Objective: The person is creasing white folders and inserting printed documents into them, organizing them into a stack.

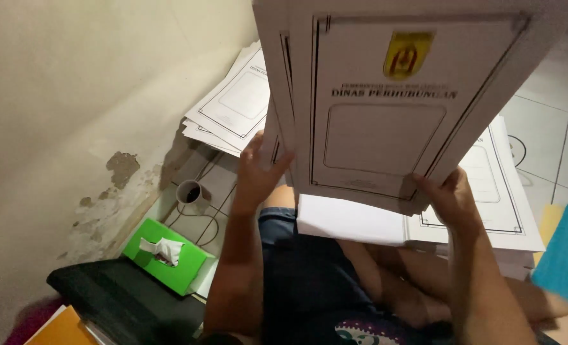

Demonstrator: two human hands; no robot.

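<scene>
Left hand (256, 174) raised, grip closed; right hand (447, 197) raised, grip closed; forearms upright

The white tiled floor (555, 83) carries a fanned stack of white printed sheets (233, 105) by the wall; a cup (191, 191) beside cables; a green tissue box (169, 254); a black bag (114, 297); another sheet stack (498, 191) at right.

Cream plastered wall (73, 83) with flaking grey patches (123, 167) near its base. White tiled floor (552, 83) with dark grout lines. Dim, even indoor light; floor-wall corner in shadow.
</scene>
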